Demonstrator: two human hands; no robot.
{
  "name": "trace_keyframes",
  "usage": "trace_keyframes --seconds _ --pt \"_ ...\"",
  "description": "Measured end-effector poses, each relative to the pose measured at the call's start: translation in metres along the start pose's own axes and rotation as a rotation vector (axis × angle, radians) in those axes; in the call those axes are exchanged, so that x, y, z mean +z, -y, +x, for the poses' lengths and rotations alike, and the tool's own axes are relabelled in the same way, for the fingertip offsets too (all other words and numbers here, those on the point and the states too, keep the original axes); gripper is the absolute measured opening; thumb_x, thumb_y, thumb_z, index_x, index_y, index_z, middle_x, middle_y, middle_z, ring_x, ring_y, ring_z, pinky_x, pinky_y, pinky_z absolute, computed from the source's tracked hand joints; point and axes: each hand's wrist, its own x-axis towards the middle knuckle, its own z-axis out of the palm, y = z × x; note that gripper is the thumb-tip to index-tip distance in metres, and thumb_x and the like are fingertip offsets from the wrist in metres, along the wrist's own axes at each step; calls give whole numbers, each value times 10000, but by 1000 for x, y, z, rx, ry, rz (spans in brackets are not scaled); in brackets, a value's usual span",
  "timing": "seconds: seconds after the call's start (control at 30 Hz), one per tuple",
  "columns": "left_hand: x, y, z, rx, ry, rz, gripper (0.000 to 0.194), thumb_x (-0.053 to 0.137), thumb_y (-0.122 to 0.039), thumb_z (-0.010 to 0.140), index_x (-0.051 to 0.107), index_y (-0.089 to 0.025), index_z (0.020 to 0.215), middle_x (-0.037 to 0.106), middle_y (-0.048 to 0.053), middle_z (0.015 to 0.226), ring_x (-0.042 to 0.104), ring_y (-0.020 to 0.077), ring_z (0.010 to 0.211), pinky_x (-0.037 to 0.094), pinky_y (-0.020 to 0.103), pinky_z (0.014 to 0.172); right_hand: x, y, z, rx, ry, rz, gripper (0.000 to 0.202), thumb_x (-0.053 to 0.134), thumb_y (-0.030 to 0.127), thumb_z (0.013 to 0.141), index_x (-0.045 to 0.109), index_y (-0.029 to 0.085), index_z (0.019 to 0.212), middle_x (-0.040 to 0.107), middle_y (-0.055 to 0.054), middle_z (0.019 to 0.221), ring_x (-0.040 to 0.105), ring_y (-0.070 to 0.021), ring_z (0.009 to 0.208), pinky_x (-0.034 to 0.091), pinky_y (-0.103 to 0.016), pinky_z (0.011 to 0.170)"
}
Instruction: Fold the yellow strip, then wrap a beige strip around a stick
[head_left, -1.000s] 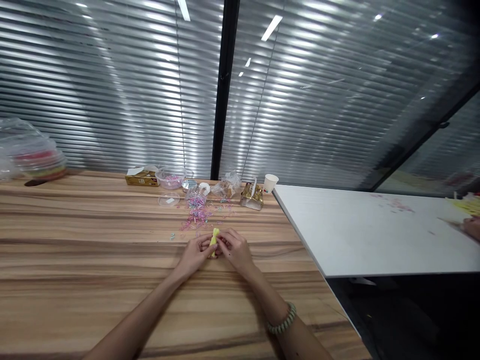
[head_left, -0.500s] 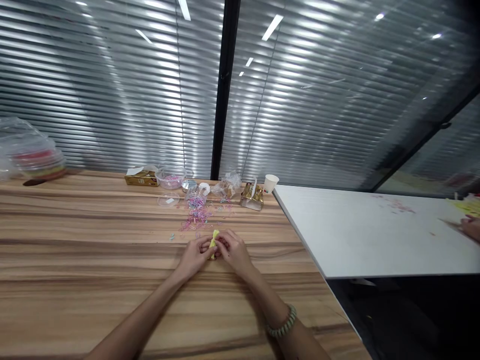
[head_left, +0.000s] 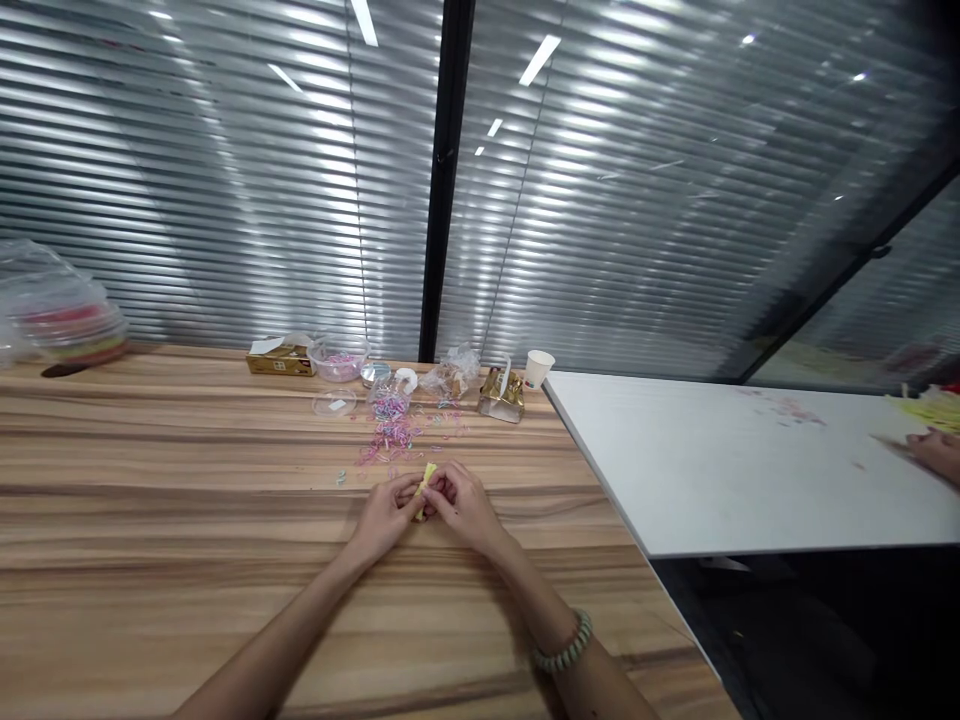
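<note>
We're holding a small yellow piece (head_left: 428, 472) over the wooden desk (head_left: 225, 560), right between our two hands! Our left hand (head_left: 384, 515) is anchoring, its grip pinching the piece from the left. Our right hand (head_left: 466, 508) is bending in at the middle, fingertips bunching against it; whether that grip is pinching the piece itself, we're not managing to tell. For neat work, we're wanting a firm left pinch without crushing, right fingertips working close in, and knuckles clearing the loose pink and purple bands (head_left: 391, 434) that are lying just beyond.
</note>
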Motion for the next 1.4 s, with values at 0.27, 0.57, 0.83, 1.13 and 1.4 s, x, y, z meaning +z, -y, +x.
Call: trace_keyframes --seconds 0.27,0.57,0.83,1.13,1.4 --pt "2 -9 -2 -17 -7 -13 454 615 -407 691 613 -110 1035 685 108 883 623 213 765 482 289 668 -1 1 0 41 -11 28 76 526 219 803 508 174 745 520 1 709 482 -127 669 369 -224 608" --pt "3 -8 -1 -58 -8 -83 480 640 -383 673 600 -105 1063 685 103 877 625 192 709 489 283 647 1 -1 2 103 -119 89 100 519 222 795 514 171 709 511 6 690 469 -118 635 363 -222 595" --pt "3 -12 -2 -108 -8 -196 487 665 -405 643 611 -108 1026 690 94 821 633 189 680 503 307 666 4 -6 4 269 -151 427 179 519 342 783 497 167 752 516 12 649 488 -107 564 400 -216 533" --pt "0 -11 -1 -138 -40 -235 490 694 -394 613 609 -132 1019 688 81 844 641 183 679 506 304 669 4 -12 6 324 -203 524 275 569 405 739 542 158 857 541 3 678 495 -100 565 412 -207 514" --pt "4 -13 -3 -146 -25 -141 419 692 -368 619 634 -112 945 678 57 696 621 162 604 480 252 581 8 -12 4 343 -116 582 325 585 413 731 561 155 926 559 -3 687 517 -110 593 434 -213 528"
